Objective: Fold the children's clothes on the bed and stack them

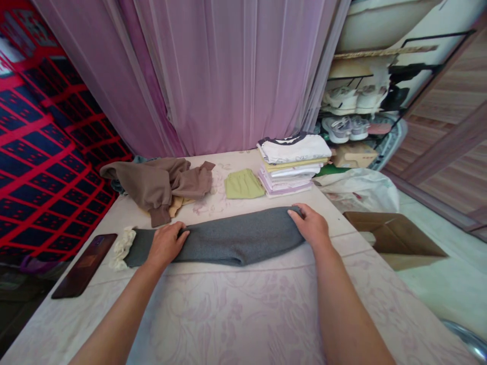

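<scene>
A grey garment (232, 237) lies folded into a long strip across the table (236, 309), with a cream fleecy cuff (122, 248) at its left end. My left hand (165, 244) rests on the strip's left part, fingers curled over the cloth. My right hand (311, 225) presses on its right end, fingers bent round the edge. Both hands grip the cloth.
A heap of brown clothes (160, 185) lies at the back left. Behind the strip sit a folded green piece (243, 184) and a stack of folded clothes (291, 165). A dark phone (85, 264) lies at the left edge. A cardboard box (395, 235) stands right of the table.
</scene>
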A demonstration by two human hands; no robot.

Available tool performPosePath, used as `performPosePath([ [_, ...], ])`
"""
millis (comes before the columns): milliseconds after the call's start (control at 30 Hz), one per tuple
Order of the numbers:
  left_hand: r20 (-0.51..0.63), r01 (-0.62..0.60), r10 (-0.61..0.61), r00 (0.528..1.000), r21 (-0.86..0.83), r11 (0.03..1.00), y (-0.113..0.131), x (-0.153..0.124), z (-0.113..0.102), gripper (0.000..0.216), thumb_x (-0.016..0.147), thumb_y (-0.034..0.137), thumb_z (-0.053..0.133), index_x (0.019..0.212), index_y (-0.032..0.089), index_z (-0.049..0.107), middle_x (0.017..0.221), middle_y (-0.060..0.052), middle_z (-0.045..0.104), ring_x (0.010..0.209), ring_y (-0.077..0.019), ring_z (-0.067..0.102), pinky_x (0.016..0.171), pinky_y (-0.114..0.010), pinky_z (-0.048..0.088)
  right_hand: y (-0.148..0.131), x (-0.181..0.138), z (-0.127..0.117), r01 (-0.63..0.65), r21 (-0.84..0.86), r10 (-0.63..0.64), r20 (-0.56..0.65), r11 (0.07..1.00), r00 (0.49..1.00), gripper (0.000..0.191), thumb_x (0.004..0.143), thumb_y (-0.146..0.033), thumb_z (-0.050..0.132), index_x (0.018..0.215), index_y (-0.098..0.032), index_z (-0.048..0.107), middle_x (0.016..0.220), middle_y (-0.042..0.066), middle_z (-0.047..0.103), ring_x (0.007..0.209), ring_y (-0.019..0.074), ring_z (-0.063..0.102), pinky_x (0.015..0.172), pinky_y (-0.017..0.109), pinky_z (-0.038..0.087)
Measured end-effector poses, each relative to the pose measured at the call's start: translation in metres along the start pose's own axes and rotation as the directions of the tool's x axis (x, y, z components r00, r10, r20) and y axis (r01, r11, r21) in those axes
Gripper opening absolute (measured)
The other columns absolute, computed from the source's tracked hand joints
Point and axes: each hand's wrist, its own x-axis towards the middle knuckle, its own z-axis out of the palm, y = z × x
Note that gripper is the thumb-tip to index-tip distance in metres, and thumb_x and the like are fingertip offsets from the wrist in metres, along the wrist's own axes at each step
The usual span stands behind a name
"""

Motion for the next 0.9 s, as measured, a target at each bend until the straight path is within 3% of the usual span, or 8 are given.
performPosePath([
  [133,0.047,0.03,-0.033,0.998,0.047,0.998,0.002,0.003,-0.001,0.027,0.088,0.035,0.045,0.105,0.021,0.061,0.101,-0.008,0.069,0.098,-0.0266,0.061,0.085,-0.038,0.042,-0.003,-0.004,0.006,-0.048,-0.12,0.049,0.009,0.992,0.999,0.039,0.081,-0.048,0.053,0.112,-0.028,0.067,0.096,0.006,0.072,0.087,0.0245,0.064,0.071,0.032,0.047],
  [233,-0.057,0.002,-0.001,0.998,0.011,1.0,0.019,0.001,-0.004,0.034,0.084,0.027,0.051,0.116,0.02,0.06,0.119,-0.011,0.063,0.112,-0.029,0.054,0.095,-0.044,0.038,-0.005,-0.004,0.0,-0.049,-0.154,0.052,0.016,0.987,0.998,0.043,0.082,-0.049,0.053,0.116,-0.025,0.065,0.098,0.007,0.071,0.087,0.0245,0.064,0.071,0.033,0.046],
  [367,-0.136,-0.288,0.26,0.956,-0.259,0.922,0.065,-0.011,-0.004,0.03,0.089,0.028,0.048,0.113,0.024,0.065,0.12,-0.007,0.064,0.113,-0.0226,0.055,0.101,-0.042,0.038,-0.02,-0.003,-0.019,0.008,-0.135,-0.015,-0.057,0.991,0.998,0.043,0.083,-0.04,0.051,0.12,-0.021,0.061,0.102,0.008,0.068,0.081,0.0208,0.063,0.073,0.032,0.046],
  [467,-0.105,-0.422,0.422,0.901,-0.446,0.789,0.096,-0.021,0.004,0.028,0.091,0.035,0.048,0.11,0.026,0.067,0.117,-0.005,0.067,0.112,-0.02,0.057,0.1,-0.04,0.04,-0.041,-0.009,-0.027,0.128,-0.037,-0.132,-0.135,0.991,0.982,0.031,0.083,-0.033,0.047,0.101,-0.02,0.069,0.1,0.008,0.068,0.079,0.0187,0.062,0.076,0.03,0.046],
  [533,-0.074,-0.429,0.455,0.887,-0.492,0.757,0.106,-0.025,0.013,0.028,0.089,0.036,0.053,0.111,0.026,0.066,0.12,-0.005,0.066,0.115,-0.021,0.056,0.101,-0.042,0.039,-0.057,-0.017,-0.024,0.215,0.085,-0.214,-0.026,0.973,0.977,0.028,0.083,-0.034,0.048,0.091,-0.021,0.071,0.09,0.005,0.07,0.077,0.0179,0.062,0.074,0.028,0.046],
  [600,-0.063,-0.418,0.449,0.892,-0.496,0.761,0.108,-0.027,0.023,0.028,0.087,0.033,0.057,0.114,0.027,0.064,0.121,-0.005,0.065,0.118,-0.0217,0.055,0.104,-0.045,0.036,-0.07,-0.027,-0.015,0.288,0.2,-0.33,0.227,0.937,0.916,0.026,0.082,-0.034,0.05,0.087,-0.022,0.072,0.08,0.001,0.071,0.073,0.0164,0.062,0.068,0.025,0.045],
  [733,-0.111,-0.372,0.366,0.924,-0.484,0.792,0.105,-0.029,0.036,0.037,0.082,0.021,0.06,0.118,0.025,0.058,0.118,-0.005,0.066,0.115,-0.0207,0.056,0.105,-0.045,0.036,-0.083,-0.04,0.008,0.352,0.213,-0.398,0.676,0.911,0.62,0.017,0.076,-0.027,0.058,0.079,-0.02,0.073,0.075,0.001,0.072,0.068,0.0144,0.062,0.06,0.022,0.041],
  [900,-0.283,-0.395,0.304,0.91,-0.366,0.843,0.112,-0.038,0.035,0.029,0.076,0.016,0.064,0.104,0.019,0.056,0.121,-0.01,0.058,0.114,-0.0231,0.052,0.097,-0.041,0.042,-0.09,-0.048,0.006,0.323,0.16,-0.335,0.717,0.933,0.611,0.012,0.075,-0.024,0.062,0.08,-0.019,0.071,0.074,0.002,0.071,0.066,0.0136,0.061,0.059,0.022,0.04],
])
